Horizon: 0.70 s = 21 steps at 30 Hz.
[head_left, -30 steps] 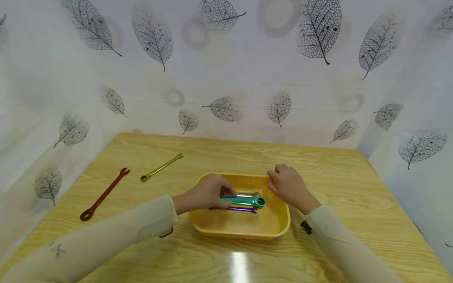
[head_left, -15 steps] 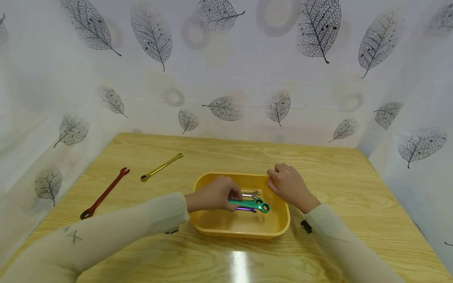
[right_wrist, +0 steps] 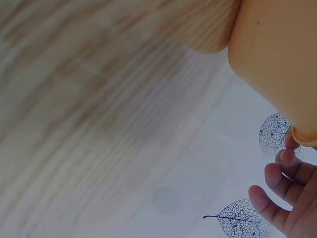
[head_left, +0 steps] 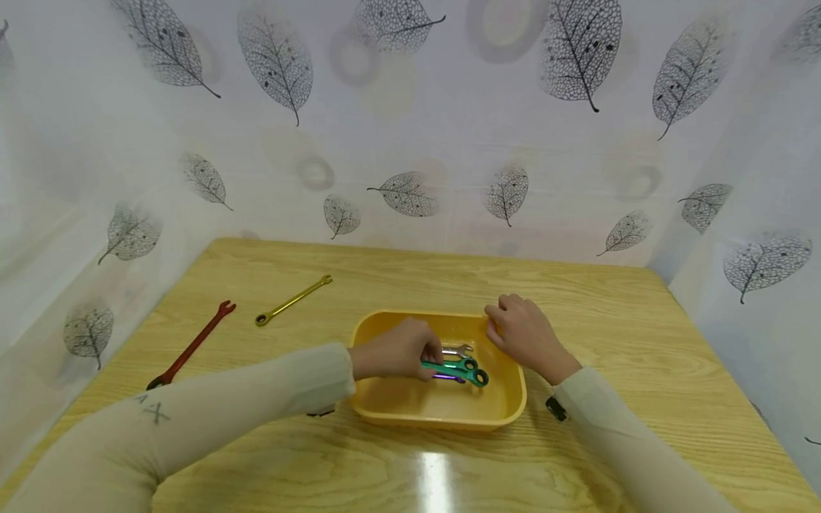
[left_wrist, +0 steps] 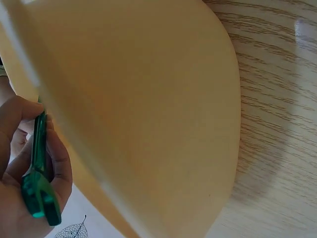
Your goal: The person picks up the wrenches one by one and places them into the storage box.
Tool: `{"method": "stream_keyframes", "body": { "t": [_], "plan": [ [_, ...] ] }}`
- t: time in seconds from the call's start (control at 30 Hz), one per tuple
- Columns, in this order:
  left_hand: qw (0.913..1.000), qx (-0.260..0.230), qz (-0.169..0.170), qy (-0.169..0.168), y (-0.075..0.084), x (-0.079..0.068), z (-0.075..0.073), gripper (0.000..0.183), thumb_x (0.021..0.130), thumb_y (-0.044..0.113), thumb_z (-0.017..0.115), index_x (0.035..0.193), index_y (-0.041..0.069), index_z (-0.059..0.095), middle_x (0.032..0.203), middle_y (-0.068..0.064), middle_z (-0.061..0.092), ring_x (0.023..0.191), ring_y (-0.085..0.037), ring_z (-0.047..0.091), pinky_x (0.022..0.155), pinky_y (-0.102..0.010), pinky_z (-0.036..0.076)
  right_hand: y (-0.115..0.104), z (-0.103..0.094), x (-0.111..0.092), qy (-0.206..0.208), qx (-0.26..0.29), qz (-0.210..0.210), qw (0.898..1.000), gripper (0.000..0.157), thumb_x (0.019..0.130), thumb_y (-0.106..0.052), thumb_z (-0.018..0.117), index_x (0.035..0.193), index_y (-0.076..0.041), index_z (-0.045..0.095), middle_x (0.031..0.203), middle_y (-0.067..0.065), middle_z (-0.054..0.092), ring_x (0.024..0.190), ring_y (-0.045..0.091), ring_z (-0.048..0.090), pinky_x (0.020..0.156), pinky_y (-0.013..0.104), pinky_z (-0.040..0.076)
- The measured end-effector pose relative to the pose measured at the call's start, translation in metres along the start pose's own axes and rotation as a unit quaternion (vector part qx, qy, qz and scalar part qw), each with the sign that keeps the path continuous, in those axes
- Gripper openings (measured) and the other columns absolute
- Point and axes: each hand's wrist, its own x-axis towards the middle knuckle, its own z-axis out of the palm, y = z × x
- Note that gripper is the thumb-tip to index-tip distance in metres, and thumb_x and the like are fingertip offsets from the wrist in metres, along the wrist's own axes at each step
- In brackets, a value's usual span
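My left hand (head_left: 404, 349) reaches over the yellow plastic tray (head_left: 436, 422) and pinches a green ratchet wrench (head_left: 452, 370) between thumb and fingers. Its ring end points right; in the left wrist view the shaft (left_wrist: 38, 144) runs across the fingers. Under it show the ring end of a second green wrench (head_left: 471, 363), a silver wrench (head_left: 458, 350) and a purple wrench (head_left: 444, 376), their left parts hidden by the hand. At the tray's back right corner my right hand (head_left: 522, 335) grips the rim, thumb and finger at the lip (right_wrist: 304, 139).
On the table (head_left: 410, 278), left of the tray, lie a gold wrench (head_left: 295, 301) and a red wrench (head_left: 195, 342), whose lower end is partly behind the left sleeve (head_left: 256, 395). A leaf-printed white cloth (head_left: 410, 128) hangs behind and along the sides.
My left hand has shifted right over the tray with the green wrench, whose ring end tilted toward me, uncovering a second green ring end. My right hand has stayed at the rim.
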Motion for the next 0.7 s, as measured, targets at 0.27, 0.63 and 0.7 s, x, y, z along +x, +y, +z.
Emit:
{"method": "stream_keyframes", "body": {
  "t": [0.27, 0.63, 0.7],
  "plan": [
    [0.9999, -0.001, -0.013, -0.007, -0.0027, 0.0039, 0.0053, 0.01, 0.07, 0.006, 0.076, 0.079, 0.007, 0.072, 0.077, -0.001, 0.069, 0.068, -0.004, 0.056, 0.064, -0.015, 0.047, -0.0007, -0.0007, 0.0013, -0.002, 0.003, 0.002, 1.0, 0.009, 0.083, -0.012, 0.06, 0.076, -0.009, 0.057, 0.061, 0.002, 0.038, 0.054, 0.014, 0.029, 0.052, 0.025, 0.023],
    [0.9997, 0.002, -0.02, -0.013, -0.0026, 0.0076, 0.0068, 0.01, 0.07, 0.005, 0.077, 0.079, 0.006, 0.072, 0.076, 0.0, 0.068, 0.067, -0.003, 0.054, 0.064, -0.015, 0.046, -0.0012, -0.0003, 0.0013, -0.007, 0.007, 0.007, 1.0, 0.009, 0.084, -0.011, 0.06, 0.076, -0.009, 0.057, 0.061, 0.002, 0.037, 0.055, 0.014, 0.028, 0.053, 0.025, 0.022],
    [0.9997, 0.001, -0.021, -0.014, -0.0013, 0.0078, 0.0063, 0.01, 0.07, 0.005, 0.077, 0.078, 0.006, 0.072, 0.076, 0.0, 0.068, 0.066, -0.003, 0.053, 0.063, -0.015, 0.046, -0.001, 0.0003, 0.0012, -0.01, 0.007, 0.008, 1.0, 0.009, 0.084, -0.011, 0.06, 0.075, -0.009, 0.056, 0.061, 0.002, 0.037, 0.055, 0.014, 0.028, 0.053, 0.025, 0.022]
  ]
}}
